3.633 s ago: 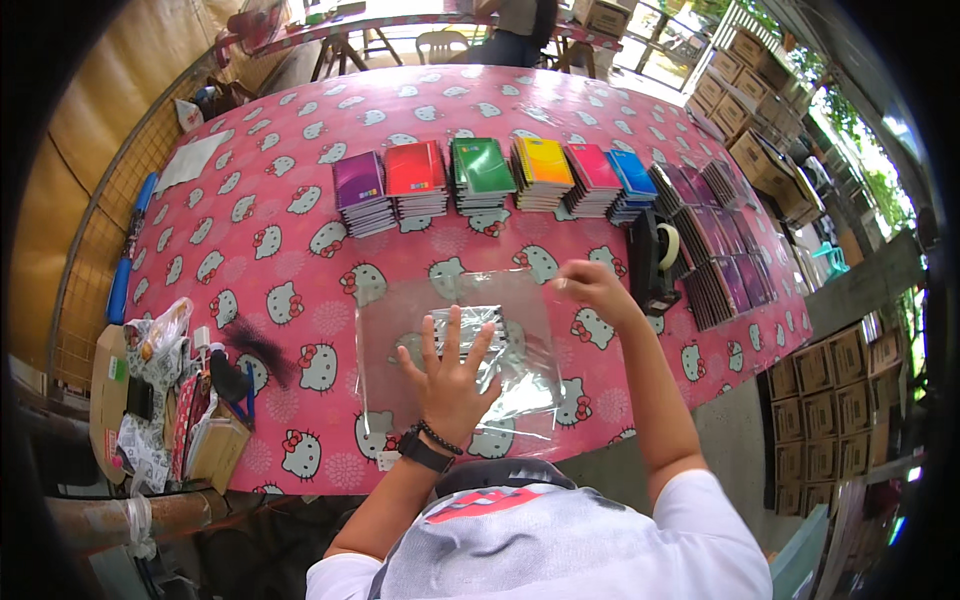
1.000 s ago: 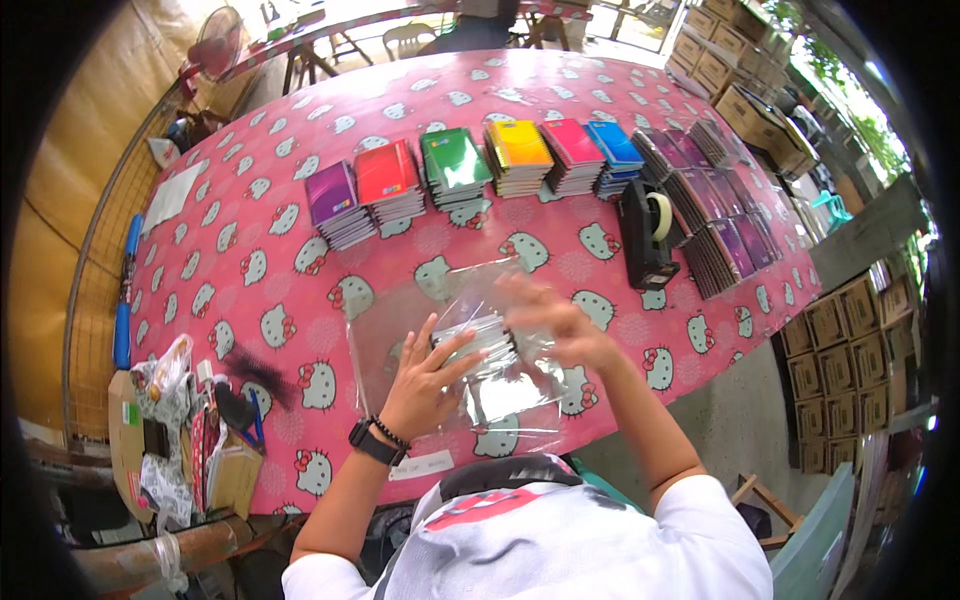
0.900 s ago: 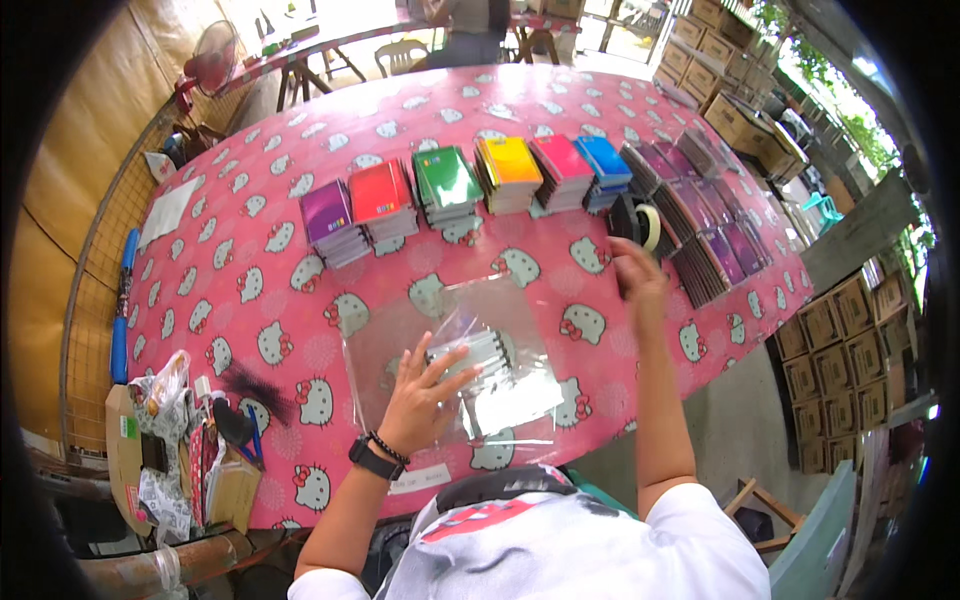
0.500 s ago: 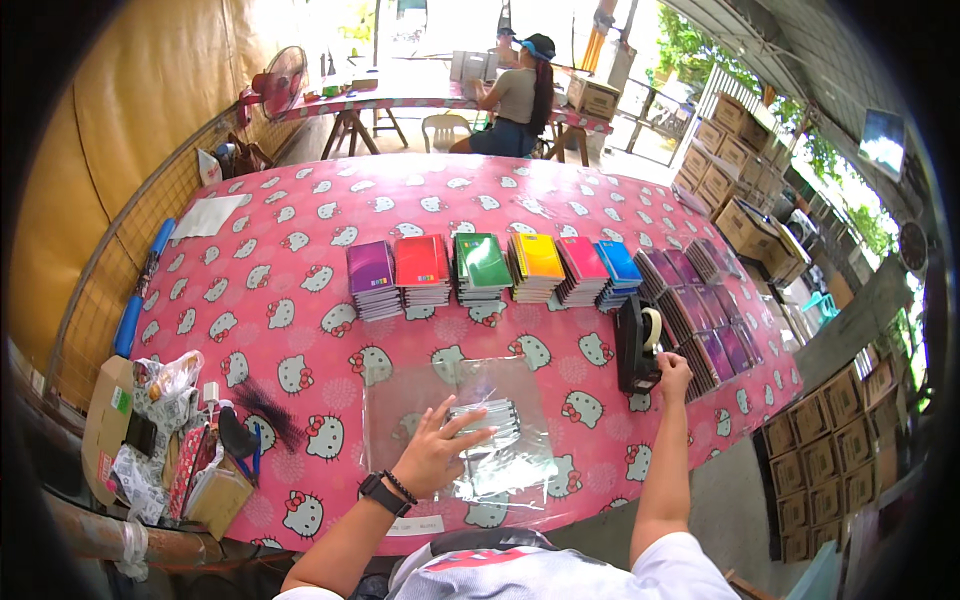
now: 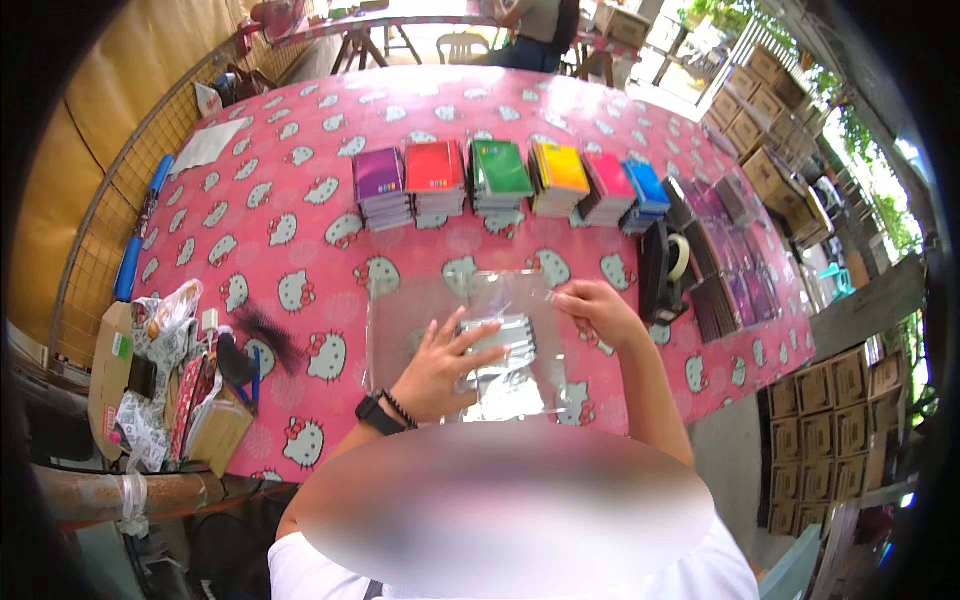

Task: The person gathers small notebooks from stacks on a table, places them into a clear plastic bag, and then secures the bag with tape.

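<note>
A clear plastic bag (image 5: 412, 305) lies flat on the table in front of me. Under its film, a small stack of spiral-bound notebooks (image 5: 518, 345) shows pale page edges and wire binding. My left hand (image 5: 436, 368) rests on the bag with fingers spread, pressing over the stack's left side. At the bag's upper right edge, my right hand (image 5: 602, 312) pinches what looks like a short piece of clear tape; only a small glint shows at its fingertips. The black tape dispenser (image 5: 655, 275) with its roll stands to the right of that hand.
Notebook stacks in purple (image 5: 378, 175), red (image 5: 434, 168), green (image 5: 501, 170), yellow (image 5: 560, 170), pink (image 5: 608, 178) and blue (image 5: 645, 186) line up beyond the bag. Wrapped purple packs (image 5: 735, 270) sit right. A cluttered cardboard box (image 5: 112, 400) stands left; brown cartons (image 5: 820, 440) stack beside the table.
My right hand has moved left from the tape dispenser to the bag's upper right edge. My left hand stays on the bag. The view has tipped down toward me.
</note>
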Available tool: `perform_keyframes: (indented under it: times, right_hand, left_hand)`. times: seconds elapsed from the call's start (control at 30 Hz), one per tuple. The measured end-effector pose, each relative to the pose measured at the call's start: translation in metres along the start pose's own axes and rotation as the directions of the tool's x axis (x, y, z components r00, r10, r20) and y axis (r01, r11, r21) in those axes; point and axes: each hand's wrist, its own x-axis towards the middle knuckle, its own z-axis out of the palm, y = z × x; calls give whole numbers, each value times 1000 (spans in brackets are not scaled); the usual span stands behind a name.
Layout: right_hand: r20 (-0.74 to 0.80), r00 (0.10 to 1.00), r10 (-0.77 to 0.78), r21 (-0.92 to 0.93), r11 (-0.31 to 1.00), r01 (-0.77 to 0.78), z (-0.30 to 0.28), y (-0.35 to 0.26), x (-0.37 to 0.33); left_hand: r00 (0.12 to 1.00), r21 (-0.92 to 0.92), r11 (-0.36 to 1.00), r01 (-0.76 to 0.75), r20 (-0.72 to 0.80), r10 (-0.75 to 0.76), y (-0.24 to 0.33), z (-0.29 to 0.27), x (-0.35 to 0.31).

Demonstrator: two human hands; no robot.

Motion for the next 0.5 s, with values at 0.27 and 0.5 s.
perform_keyframes:
  times: [0.27,0.5]
  right_hand:
    - [66,980,-187,-925,358,130,68,-38,15]
    - [-6,928,-372,-724,642,253,4,-2,-16]
  left_hand:
    - [998,9,1000,-30,47,29,-3,-8,9]
    - [943,13,999,-32,-330,34,-13,19,-5]
